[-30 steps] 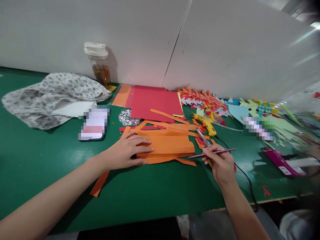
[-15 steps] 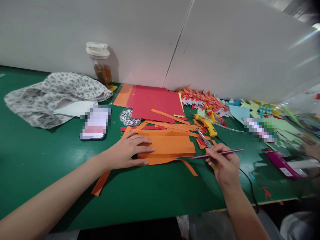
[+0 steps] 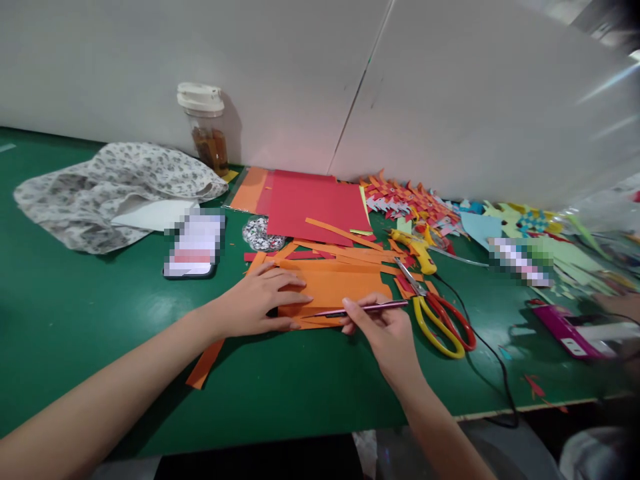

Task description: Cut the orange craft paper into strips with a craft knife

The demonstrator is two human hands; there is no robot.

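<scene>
My left hand [image 3: 267,298] lies with its fingers spread on a folded sheet of orange paper [image 3: 335,280], pressing its left part down. In my right hand [image 3: 383,323] is a slim pink pen-like tool [image 3: 376,307], gripped between thumb and fingers. Its thin tip lies over the lower part of the orange paper, close to my left fingertips; whether it ends in a blade or a point I cannot tell. Scissors [image 3: 440,327] with yellow and red handles lie just right of my right hand. An orange strip [image 3: 205,363] sticks out under my left wrist.
Behind the orange paper are red sheets [image 3: 317,203] and loose orange strips [image 3: 345,233]. A yellow glue gun [image 3: 420,255] trails a black cord. A phone [image 3: 195,247], patterned cloth [image 3: 120,193] and bottle [image 3: 207,130] stand left. Paper scraps [image 3: 560,257] and a purple device [image 3: 560,327] lie right.
My right hand has moved left from over the scissors onto the orange paper, bringing the pink tool along. The scissor handles now show fully. My left hand stays on the paper.
</scene>
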